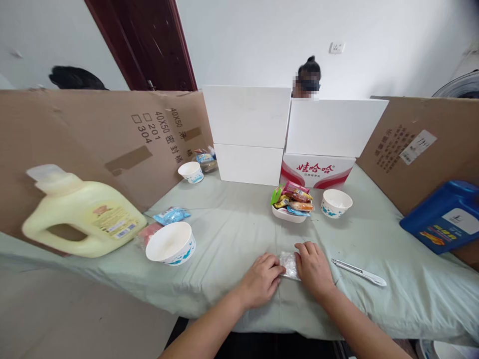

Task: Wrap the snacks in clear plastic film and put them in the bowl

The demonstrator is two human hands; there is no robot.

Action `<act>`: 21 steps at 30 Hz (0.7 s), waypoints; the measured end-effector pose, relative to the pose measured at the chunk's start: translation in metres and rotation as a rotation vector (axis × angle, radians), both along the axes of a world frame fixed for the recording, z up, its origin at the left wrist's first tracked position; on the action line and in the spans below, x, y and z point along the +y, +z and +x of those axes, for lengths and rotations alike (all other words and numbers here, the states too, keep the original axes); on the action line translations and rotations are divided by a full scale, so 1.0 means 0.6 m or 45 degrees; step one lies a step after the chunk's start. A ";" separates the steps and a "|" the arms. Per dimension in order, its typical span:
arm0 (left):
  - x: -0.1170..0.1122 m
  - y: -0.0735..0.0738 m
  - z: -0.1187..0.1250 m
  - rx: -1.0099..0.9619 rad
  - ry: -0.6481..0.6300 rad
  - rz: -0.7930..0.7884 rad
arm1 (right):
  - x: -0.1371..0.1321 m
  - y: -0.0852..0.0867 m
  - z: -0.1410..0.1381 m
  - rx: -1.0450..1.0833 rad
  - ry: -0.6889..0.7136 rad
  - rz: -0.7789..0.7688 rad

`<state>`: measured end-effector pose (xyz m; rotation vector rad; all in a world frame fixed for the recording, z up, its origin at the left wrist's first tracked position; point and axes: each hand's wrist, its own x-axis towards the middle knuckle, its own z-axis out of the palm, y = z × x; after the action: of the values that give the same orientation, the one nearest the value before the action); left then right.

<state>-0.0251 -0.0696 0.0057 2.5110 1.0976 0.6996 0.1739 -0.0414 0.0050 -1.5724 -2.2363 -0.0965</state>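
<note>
A small flat packet in clear bubble wrap lies on the cloth near the table's front edge. My left hand closes on its left side, with the thumb and fingertips at the edge. At the opposite side, my right hand is closed with its curled fingers on the wrap. Whatever is inside the wrap I cannot make out. To the right of my right hand lies a white utility knife. Beyond the hands stands a white dish heaped with wrapped snacks.
Paper bowls stand right, front left and back left. A yellow detergent jug and a blue bottle flank the table. White boxes and cardboard panels wall it in. A person is behind the boxes.
</note>
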 end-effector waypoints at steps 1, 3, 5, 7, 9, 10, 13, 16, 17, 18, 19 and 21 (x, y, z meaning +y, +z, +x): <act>0.000 -0.001 0.000 -0.003 0.001 0.006 | -0.005 0.001 0.000 0.019 0.083 0.082; 0.001 -0.004 0.001 -0.030 0.005 0.012 | -0.015 -0.004 -0.001 0.028 0.307 0.190; 0.001 -0.008 0.000 -0.088 0.001 0.018 | -0.025 -0.019 -0.004 -0.040 0.478 0.141; 0.001 -0.012 -0.003 -0.191 -0.011 0.022 | -0.030 -0.036 -0.006 -0.142 0.510 -0.020; 0.000 -0.016 -0.006 -0.310 0.009 0.025 | -0.029 -0.044 -0.009 -0.206 0.467 -0.204; -0.001 -0.017 -0.007 -0.358 0.045 0.029 | -0.027 -0.042 -0.010 -0.220 0.441 -0.288; -0.002 -0.019 -0.010 -0.399 0.177 0.053 | -0.026 -0.023 -0.017 -0.226 0.400 -0.453; -0.001 -0.020 -0.011 -0.377 0.203 0.080 | -0.044 -0.011 -0.026 -0.221 0.369 -0.471; 0.000 -0.021 -0.011 -0.377 0.198 0.085 | -0.056 -0.014 -0.028 -0.223 0.353 -0.437; 0.000 -0.021 -0.011 -0.378 0.194 0.088 | -0.070 -0.022 -0.028 -0.226 0.336 -0.382; 0.000 -0.022 -0.011 -0.379 0.191 0.087 | -0.085 -0.033 -0.027 -0.231 0.334 -0.310; 0.000 -0.025 -0.012 -0.376 0.188 0.073 | -0.115 -0.056 -0.018 -0.242 0.387 -0.142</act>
<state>-0.0323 -0.0696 -0.0095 2.2911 1.1736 1.1158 0.1634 -0.1106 -0.0284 -1.3036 -2.6444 -0.0359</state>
